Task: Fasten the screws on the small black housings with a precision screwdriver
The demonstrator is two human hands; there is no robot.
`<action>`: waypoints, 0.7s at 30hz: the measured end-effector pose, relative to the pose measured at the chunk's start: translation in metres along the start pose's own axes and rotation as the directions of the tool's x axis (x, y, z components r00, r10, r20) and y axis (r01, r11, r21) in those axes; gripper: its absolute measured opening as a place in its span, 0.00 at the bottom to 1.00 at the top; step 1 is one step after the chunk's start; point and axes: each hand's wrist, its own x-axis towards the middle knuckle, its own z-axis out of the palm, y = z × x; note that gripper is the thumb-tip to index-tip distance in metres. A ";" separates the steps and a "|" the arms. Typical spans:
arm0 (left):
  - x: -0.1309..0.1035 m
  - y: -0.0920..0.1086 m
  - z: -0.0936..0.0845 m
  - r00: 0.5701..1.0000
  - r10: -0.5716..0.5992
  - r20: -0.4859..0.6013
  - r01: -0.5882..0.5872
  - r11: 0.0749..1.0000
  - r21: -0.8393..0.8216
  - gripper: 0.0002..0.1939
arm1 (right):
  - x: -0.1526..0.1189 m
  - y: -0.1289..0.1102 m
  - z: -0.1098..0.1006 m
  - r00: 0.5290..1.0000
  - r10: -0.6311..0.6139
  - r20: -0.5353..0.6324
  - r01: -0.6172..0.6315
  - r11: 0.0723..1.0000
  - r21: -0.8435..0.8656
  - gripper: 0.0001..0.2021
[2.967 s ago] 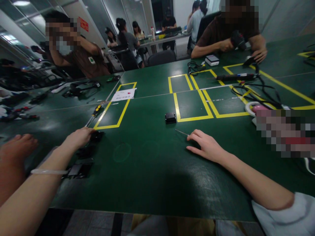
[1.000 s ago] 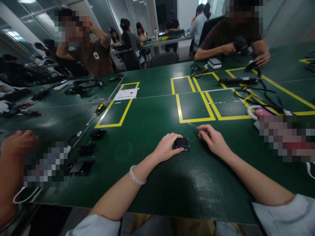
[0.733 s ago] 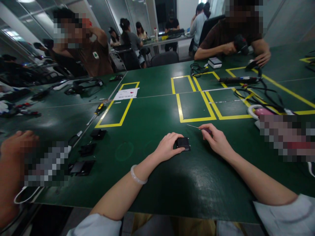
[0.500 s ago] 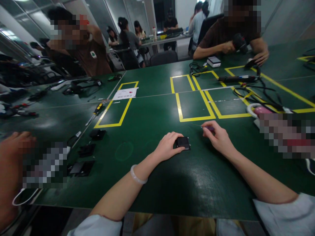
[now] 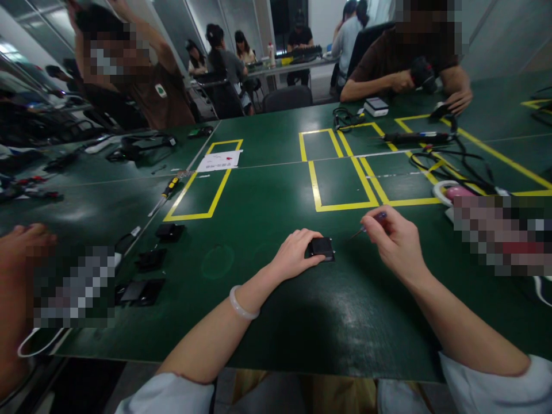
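A small black square part (image 5: pixel 322 248) lies on the green table, and my left hand (image 5: pixel 298 253) grips its left side between thumb and fingers. To the right of it, my right hand (image 5: pixel 394 236) is closed around a small screwdriver (image 5: pixel 381 216) with a dark purple handle. The thin shaft points down and left toward the table, apart from the black part. Small metal pins or screws show at the part's corners.
Three black parts (image 5: pixel 150 259) sit at the left, near a yellow-black screwdriver (image 5: pixel 171 187). A paper sheet (image 5: pixel 219 160) lies by yellow tape. Cables (image 5: pixel 466 158) and a white tape roll (image 5: pixel 440 193) are at the right. Another person's hand (image 5: pixel 32 244) is at far left.
My right hand has moved slightly right and turned, so the screwdriver's shaft now slopes down to the left. My left hand stays on the black part. A person at upper left has raised their arms.
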 end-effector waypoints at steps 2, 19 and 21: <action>0.000 0.000 0.000 1.000 -0.001 0.001 0.001 1.000 0.001 0.19 | -0.001 -0.007 0.004 0.998 -0.035 0.045 0.037 0.998 -0.046 0.10; 0.000 0.001 0.003 1.000 -0.003 -0.004 0.003 1.000 -0.005 0.20 | -0.008 -0.011 0.010 0.984 -0.111 0.136 0.126 0.986 -0.112 0.10; 0.000 0.001 0.003 1.000 0.004 -0.005 -0.004 1.000 -0.007 0.20 | -0.008 -0.011 0.009 0.983 -0.118 0.138 0.133 0.985 -0.110 0.09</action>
